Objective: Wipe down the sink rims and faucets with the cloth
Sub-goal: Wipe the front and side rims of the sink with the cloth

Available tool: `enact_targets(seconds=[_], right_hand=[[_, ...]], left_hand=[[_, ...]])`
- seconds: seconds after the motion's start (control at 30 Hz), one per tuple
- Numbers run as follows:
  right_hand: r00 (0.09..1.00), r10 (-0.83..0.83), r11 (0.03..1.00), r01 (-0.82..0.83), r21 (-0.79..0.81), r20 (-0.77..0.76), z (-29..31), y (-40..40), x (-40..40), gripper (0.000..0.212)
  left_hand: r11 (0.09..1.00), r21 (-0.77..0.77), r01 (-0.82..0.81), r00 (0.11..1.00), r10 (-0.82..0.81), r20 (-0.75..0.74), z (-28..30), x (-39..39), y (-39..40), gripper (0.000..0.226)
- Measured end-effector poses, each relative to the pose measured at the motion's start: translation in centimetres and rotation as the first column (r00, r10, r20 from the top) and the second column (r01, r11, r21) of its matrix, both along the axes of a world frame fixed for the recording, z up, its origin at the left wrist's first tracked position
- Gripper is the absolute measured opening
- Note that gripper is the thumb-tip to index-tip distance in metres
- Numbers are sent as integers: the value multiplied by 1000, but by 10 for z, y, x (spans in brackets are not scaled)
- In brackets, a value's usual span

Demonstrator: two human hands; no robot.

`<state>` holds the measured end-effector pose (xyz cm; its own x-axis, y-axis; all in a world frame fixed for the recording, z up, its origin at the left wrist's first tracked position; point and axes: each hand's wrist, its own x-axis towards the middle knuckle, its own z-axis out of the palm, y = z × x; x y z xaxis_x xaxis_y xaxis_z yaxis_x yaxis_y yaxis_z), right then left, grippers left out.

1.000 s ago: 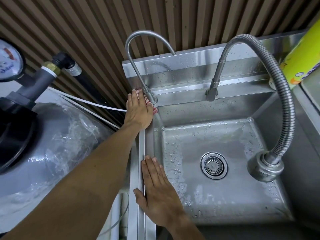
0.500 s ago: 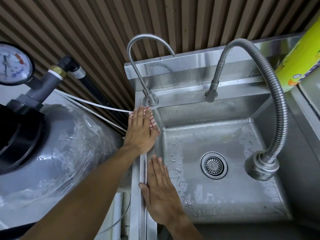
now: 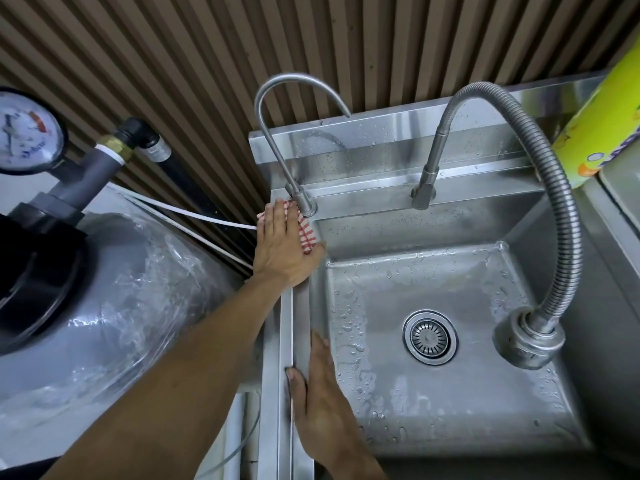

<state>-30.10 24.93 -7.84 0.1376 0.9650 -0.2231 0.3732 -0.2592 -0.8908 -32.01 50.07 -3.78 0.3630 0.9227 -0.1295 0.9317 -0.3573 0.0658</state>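
The left hand point(image 3: 282, 249) lies flat on a red-and-white checked cloth point(image 3: 304, 232) at the far left corner of the stainless steel sink point(image 3: 301, 299), in the middle of the frame. Its fingers point(image 3: 277, 216) are straight and together, they press the cloth down on the rim and do not curl round it. The cloth shows only at the right edge of the hand and at the fingertips, where it touches the base of the thin curved steel faucet point(image 3: 301, 199).

The right hand point(image 3: 320, 400) rests lower in the frame on the left rim of the same sink — fingers extended and relaxed, holding nothing, the thumb on the outer edge of the rim.

In the wet basin the round metal drain strainer point(image 3: 429, 336) sits near the centre. A second faucet with a flexible ribbed metal hose point(image 3: 550, 188) bends over the right side, and its round spray head point(image 3: 528, 337) hangs above the basin.

At the left of the frame stands a grey tank wrapped in clear plastic film point(image 3: 114, 289), with a round pressure gauge point(image 3: 26, 133) in the upper left. A yellow-green container point(image 3: 599, 109) is at the upper right edge.
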Motion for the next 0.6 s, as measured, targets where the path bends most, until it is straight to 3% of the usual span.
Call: enact_targets(seconds=[0.13, 0.3, 0.4, 0.6], right_hand=[[995, 17, 998, -22, 53, 101, -4, 2, 0, 75], [1000, -2, 1000, 2, 3, -11, 3, 0, 2, 78], [1000, 4, 1000, -4, -31, -19, 6, 0, 3, 75], [999, 36, 998, -36, -58, 0, 16, -2, 8, 68]], left_hand=[[999, -8, 47, 999, -47, -16, 0, -8, -18, 86], [989, -20, 144, 987, -145, -71, 0, -20, -41, 98], [992, -34, 121, 986, -124, -113, 0, -19, -41, 105], [999, 22, 35, 998, -33, -53, 0, -6, -39, 90]])
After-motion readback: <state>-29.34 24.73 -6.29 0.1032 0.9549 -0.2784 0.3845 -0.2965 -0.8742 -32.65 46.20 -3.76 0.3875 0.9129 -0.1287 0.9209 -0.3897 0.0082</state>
